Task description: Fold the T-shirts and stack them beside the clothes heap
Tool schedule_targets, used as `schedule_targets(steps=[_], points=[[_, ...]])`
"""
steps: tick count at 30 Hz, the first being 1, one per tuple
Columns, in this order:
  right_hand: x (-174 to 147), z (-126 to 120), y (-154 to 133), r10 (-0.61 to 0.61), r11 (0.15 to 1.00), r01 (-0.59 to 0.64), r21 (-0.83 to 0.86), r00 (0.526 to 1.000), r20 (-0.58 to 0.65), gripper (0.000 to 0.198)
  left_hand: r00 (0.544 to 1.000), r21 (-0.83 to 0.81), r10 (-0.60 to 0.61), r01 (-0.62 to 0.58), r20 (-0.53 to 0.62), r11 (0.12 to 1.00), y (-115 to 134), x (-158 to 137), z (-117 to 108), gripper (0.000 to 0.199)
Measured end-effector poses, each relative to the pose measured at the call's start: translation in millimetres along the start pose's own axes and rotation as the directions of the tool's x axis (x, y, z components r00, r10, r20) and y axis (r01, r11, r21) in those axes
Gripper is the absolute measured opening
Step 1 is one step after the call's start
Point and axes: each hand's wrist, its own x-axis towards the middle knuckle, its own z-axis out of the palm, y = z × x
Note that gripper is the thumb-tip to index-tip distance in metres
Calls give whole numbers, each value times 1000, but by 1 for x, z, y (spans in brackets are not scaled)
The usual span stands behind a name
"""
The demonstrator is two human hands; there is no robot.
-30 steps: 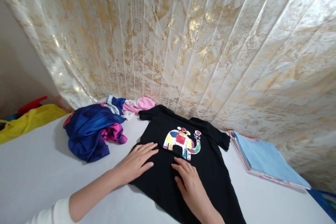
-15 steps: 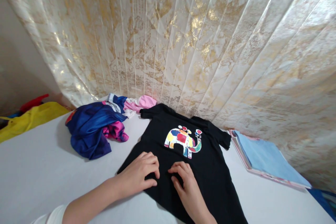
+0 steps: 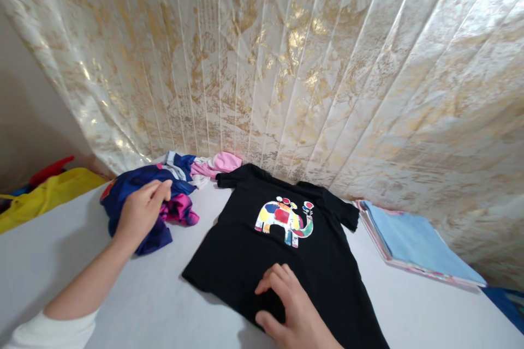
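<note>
Lying flat on the smooth white surface [image 3: 421, 313], the black short-sleeved T-shirt [image 3: 319, 256] was spread at centre, its matte fabric marked with a multicoloured elephant print [image 3: 282, 217]. The right hand [image 3: 290, 301] was positioned over the shirt's lower part, thumb and curved fingers held apart; the left hand [image 3: 143, 208] was positioned over the crumpled, sheeny blue garment [image 3: 117, 199], fingers curled closely together, and whether fabric was gripped could not be told. A folded rectangular stack [image 3: 421, 248] topped with light blue cloth [image 3: 413, 237] was set near one sleeve [image 3: 347, 215].
</note>
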Motion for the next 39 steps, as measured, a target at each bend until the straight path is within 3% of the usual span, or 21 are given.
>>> schedule_targets(steps=[2,5,6,8,9,10,12,15,18,24,29,33,36,39], points=[[0,8,-3,-18,996,26,-87,996,92,37,999,14,-39,39,-6,999,-10,2,-4,31],[3,20,0,-14,981,23,-191,999,49,27,965,-79,-14,36,261,996,5,-17,14,23],[3,21,1,-18,981,19,-192,1000,6,21,914,-141,40,19,404,990,17,-26,21,20],[5,19,4,-9,991,-4,-136,995,-98,19,735,-263,190,-16,651,965,44,-44,33,15],[5,16,6,5,995,-20,-93,987,-158,18,656,-306,251,-32,712,952,57,-52,35,14],[6,14,7,18,998,-31,-53,975,-222,17,597,-330,293,-49,747,943,68,-58,37,16],[8,10,9,19,999,-29,-23,940,-339,14,550,-339,330,-89,768,937,80,-67,37,23],[11,12,11,-56,991,3,-137,920,-387,15,555,-297,329,-150,764,943,79,-72,39,31],[12,16,9,-101,973,42,-229,962,-254,19,545,-268,332,-196,770,943,68,-74,43,30],[4,12,2,14,988,-20,-152,999,-39,17,463,-221,311,-239,830,945,62,-75,39,28],[-1,4,3,54,991,-42,-125,994,92,26,425,-186,254,-196,869,963,61,-70,28,17],[-4,-7,5,85,995,-75,-72,986,146,20,376,-198,241,-150,895,969,53,-64,22,2],[-5,-12,2,123,992,-121,-26,984,125,16,425,-143,176,-108,888,984,45,-61,21,18],[-2,-5,-3,102,994,-99,-48,993,60,21,484,-94,125,-88,866,992,39,-59,23,13]])
